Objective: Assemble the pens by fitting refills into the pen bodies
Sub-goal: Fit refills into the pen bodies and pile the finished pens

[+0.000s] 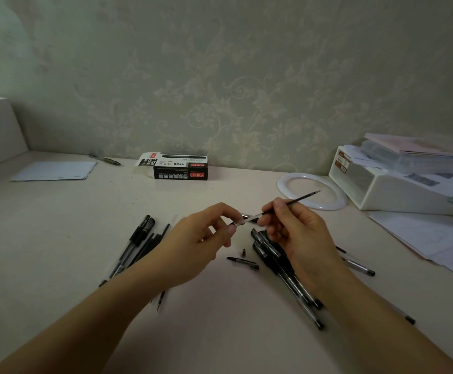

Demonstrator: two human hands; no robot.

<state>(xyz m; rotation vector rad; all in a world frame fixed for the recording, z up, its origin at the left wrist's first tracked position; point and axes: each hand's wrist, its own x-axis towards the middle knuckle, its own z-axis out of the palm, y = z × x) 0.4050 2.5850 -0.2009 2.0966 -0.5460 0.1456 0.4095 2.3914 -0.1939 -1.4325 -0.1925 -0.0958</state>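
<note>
Currently the left hand (206,233) pinches the pen body (243,221) steady above mid-bench, while the right hand's (292,228) fingers (270,211) grip the slim, rigid black refill (295,200), angled to enter it. Glossy plastic pens (279,263) lie beneath, toward the bench's (58,238) near edge.

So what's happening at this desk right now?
A person is putting pens together. The right hand pinches a thin black refill, its tip pointing up and away, and feeds its lower end into a pen body pinched by the left hand; most of the refill is not yet inside. More pens and refills lie on the table, with a pen box by the wall.
</note>
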